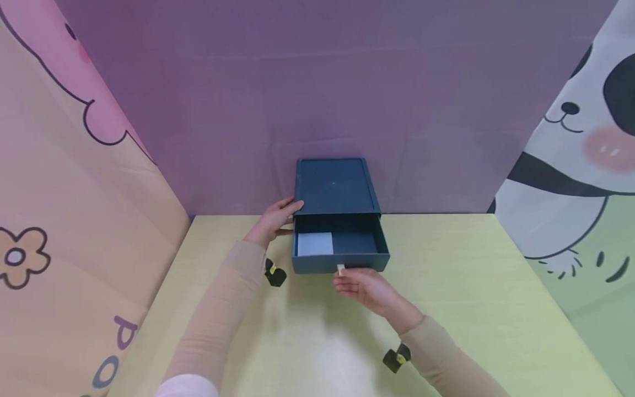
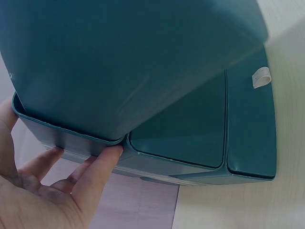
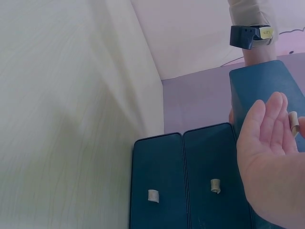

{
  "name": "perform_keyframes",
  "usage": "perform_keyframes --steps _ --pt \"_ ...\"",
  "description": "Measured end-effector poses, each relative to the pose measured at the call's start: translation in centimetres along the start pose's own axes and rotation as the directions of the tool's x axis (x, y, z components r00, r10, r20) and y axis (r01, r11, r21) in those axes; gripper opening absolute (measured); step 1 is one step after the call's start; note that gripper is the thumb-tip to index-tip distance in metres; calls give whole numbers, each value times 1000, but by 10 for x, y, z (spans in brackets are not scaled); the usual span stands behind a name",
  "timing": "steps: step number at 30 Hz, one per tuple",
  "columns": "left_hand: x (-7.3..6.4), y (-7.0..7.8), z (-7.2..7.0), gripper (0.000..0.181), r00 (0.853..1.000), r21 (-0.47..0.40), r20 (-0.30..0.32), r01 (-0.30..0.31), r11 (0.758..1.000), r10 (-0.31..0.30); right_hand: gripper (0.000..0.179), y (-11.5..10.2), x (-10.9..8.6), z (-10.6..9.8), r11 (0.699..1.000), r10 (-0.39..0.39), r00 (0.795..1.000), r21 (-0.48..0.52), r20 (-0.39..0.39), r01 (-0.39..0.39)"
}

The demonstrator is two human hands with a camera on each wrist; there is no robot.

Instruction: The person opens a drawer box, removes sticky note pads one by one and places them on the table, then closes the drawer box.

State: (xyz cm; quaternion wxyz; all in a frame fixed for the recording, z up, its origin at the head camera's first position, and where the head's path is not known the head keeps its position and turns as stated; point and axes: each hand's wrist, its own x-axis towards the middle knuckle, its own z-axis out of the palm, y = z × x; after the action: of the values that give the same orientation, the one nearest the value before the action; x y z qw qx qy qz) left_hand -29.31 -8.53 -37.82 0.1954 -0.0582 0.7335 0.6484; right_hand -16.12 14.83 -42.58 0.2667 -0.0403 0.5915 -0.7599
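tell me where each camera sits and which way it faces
Head: on the head, facing forward and down at the drawer cabinet; left grip, right grip, both forearms show.
Left wrist: on that wrist, facing the cabinet's front; left grip shows.
Right wrist: on that wrist, facing the front; right grip, left forearm show.
Both wrist views share lower drawer fronts.

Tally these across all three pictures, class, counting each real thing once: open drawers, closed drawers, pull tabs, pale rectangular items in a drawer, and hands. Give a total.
Open drawers: 1
Closed drawers: 2
Pull tabs: 3
Pale rectangular items: 1
Hands: 2
Total: 9
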Motion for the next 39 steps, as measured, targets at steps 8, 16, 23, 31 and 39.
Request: perform_keyframes --steps 8,16,23,31,39 --pt "-1 0 0 70 1000 -9 0 -4 1000 4 21 1 -3 1 1000 -4 1000 -1 8 4" --pt "-3 0 1 71 1000 -1 -7 -4 1000 4 19 3 -4 3 1000 4 1000 -9 -12 -4" --pt "-2 0 1 70 1000 7 -16 -13 1000 13 17 5 -5 4 1000 -2 1000 -22 -17 2" --pt "0 -1 1 70 1000 4 -12 -8 1000 9 17 6 -7 5 999 2 1000 -34 -30 -3" --pt "-1 -1 1 71 1000 9 -6 -14 1000 14 16 6 -10 7 999 -6 1000 -40 -23 5"
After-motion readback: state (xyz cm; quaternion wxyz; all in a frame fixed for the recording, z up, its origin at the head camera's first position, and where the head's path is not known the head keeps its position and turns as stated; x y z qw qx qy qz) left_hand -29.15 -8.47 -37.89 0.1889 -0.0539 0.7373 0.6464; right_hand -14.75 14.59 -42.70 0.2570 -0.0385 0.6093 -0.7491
